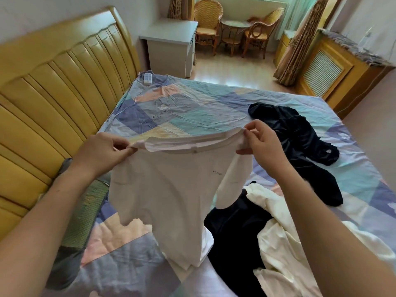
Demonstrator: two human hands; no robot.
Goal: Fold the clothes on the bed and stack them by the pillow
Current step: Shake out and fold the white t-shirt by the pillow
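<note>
White shirt [171, 202] hangs (above the bed [192, 112]), shoulders pinched by left hand [100, 153] and right hand [263, 144]

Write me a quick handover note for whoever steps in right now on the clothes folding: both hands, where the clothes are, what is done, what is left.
Left hand: pinches one shoulder of the white T-shirt.
Right hand: pinches the other shoulder; the shirt hangs spread in the air over the bed.
Clothes: a dark garment lies crumpled at the right; a second dark piece and a cream garment are heaped near the person. The green pillow lies by the headboard.
Done: no folded stack is visible by the pillow.
Left: fold the white shirt, then the others, and stack them by the pillow.
</note>
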